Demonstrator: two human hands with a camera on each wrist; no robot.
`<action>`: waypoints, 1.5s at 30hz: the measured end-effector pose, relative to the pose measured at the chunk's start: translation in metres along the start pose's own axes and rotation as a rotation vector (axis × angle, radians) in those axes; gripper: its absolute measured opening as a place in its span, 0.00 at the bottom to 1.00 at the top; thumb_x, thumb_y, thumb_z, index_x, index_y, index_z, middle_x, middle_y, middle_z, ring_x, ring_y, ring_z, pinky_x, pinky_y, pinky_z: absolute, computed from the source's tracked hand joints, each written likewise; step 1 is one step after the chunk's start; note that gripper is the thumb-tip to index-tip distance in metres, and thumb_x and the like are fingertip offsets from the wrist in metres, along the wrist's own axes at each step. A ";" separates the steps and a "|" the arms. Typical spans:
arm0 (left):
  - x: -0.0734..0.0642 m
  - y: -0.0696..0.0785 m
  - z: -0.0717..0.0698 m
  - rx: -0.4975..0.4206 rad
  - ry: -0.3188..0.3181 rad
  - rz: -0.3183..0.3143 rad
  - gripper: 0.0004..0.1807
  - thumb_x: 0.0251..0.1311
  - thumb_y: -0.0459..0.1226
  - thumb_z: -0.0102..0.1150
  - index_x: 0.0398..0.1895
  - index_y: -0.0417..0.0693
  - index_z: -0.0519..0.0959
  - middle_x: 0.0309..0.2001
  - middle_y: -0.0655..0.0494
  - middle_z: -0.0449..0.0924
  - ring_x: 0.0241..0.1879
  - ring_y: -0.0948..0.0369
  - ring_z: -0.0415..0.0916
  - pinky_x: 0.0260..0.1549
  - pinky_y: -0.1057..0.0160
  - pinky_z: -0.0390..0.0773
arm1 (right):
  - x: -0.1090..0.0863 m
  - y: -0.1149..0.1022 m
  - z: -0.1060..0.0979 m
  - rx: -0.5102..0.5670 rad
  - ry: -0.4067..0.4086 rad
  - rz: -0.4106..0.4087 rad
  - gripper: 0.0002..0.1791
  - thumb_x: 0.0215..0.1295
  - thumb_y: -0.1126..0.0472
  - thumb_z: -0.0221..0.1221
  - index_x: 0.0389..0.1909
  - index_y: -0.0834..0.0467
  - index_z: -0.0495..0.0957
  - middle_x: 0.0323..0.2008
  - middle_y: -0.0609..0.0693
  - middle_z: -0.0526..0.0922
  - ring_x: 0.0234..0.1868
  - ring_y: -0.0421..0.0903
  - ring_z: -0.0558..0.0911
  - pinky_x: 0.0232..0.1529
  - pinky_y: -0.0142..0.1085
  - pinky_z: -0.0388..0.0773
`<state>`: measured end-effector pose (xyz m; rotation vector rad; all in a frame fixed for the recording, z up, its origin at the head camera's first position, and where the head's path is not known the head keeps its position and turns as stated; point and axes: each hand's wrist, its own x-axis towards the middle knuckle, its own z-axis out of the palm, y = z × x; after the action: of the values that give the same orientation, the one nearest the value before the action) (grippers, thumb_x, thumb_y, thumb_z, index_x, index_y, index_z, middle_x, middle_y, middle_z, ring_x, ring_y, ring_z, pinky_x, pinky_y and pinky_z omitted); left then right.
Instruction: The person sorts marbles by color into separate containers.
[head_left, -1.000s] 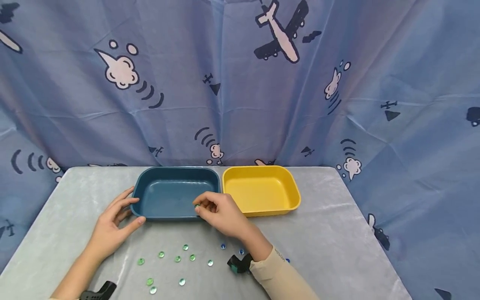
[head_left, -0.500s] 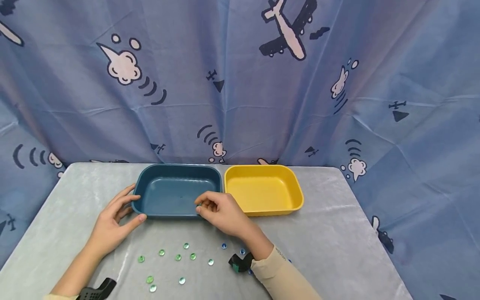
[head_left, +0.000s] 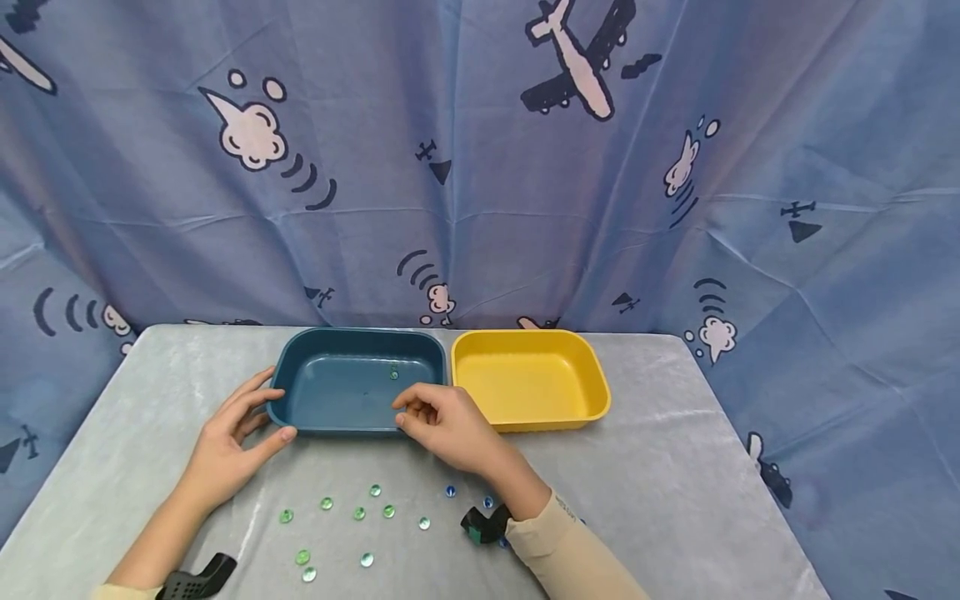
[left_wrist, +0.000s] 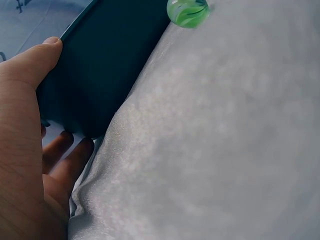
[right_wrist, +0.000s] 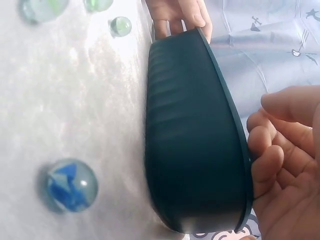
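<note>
Screened-off workspace; plane-print curtain [head_left: 487,200], cloth-covered table [head_left: 652,467]

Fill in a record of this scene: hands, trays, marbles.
left hand: touching the left end of the blue tray
right hand: at the blue tray's near rim, no marble visible in its fingers
blue tray: one green marble inside
yellow tray: right of the blue tray
green marbles: nine on the cloth
blue marbles: around the right wrist

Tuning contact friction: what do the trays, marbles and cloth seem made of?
Blue tray: likely moulded plastic, satin; even colour, soft highlights.
Yellow tray: probably similar plastic, satin; even colour, rounded corners.
Marbles: probably glass, glossy; clear bodies, bright glints, coloured swirls inside, though clear plastic is possible.
Cloth: fabric, perhaps velvety; soft sheen, wrinkles.
</note>
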<state>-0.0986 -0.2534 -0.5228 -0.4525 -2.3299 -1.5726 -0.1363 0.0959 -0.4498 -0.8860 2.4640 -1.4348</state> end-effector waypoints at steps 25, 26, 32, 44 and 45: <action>0.006 0.000 -0.002 0.006 0.001 0.016 0.31 0.59 0.18 0.75 0.66 0.32 0.79 0.82 0.41 0.63 0.72 0.72 0.70 0.63 0.78 0.76 | -0.009 -0.019 0.009 -0.066 -0.060 -0.097 0.06 0.80 0.60 0.65 0.50 0.56 0.88 0.35 0.36 0.84 0.33 0.33 0.79 0.35 0.27 0.83; 0.006 0.001 -0.002 0.004 0.001 0.015 0.31 0.59 0.18 0.75 0.66 0.32 0.79 0.82 0.41 0.63 0.72 0.72 0.70 0.63 0.78 0.76 | -0.009 -0.019 0.010 -0.073 -0.070 -0.102 0.06 0.80 0.61 0.65 0.50 0.55 0.88 0.35 0.36 0.84 0.34 0.32 0.79 0.36 0.27 0.83; 0.004 0.002 -0.002 0.018 0.002 0.010 0.31 0.59 0.19 0.76 0.66 0.34 0.80 0.82 0.42 0.64 0.75 0.72 0.67 0.63 0.79 0.75 | -0.012 -0.020 0.015 -0.118 -0.101 -0.135 0.06 0.79 0.62 0.66 0.48 0.57 0.89 0.36 0.37 0.85 0.36 0.30 0.79 0.39 0.24 0.83; 0.000 0.006 -0.001 0.020 -0.004 0.007 0.30 0.60 0.19 0.75 0.67 0.35 0.80 0.82 0.41 0.63 0.75 0.72 0.65 0.65 0.78 0.74 | -0.014 -0.017 0.035 -0.200 -0.288 -0.152 0.07 0.80 0.59 0.65 0.50 0.56 0.89 0.30 0.33 0.82 0.29 0.24 0.75 0.32 0.19 0.79; 0.000 0.007 -0.001 0.017 -0.004 0.006 0.30 0.60 0.19 0.75 0.66 0.35 0.80 0.82 0.40 0.63 0.75 0.72 0.65 0.65 0.78 0.74 | -0.015 -0.016 0.036 -0.200 -0.299 -0.146 0.07 0.80 0.59 0.65 0.50 0.56 0.89 0.29 0.33 0.81 0.28 0.25 0.75 0.31 0.19 0.79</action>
<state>-0.0960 -0.2515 -0.5169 -0.4591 -2.3410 -1.5486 -0.1028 0.0710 -0.4578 -1.2432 2.3819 -1.0147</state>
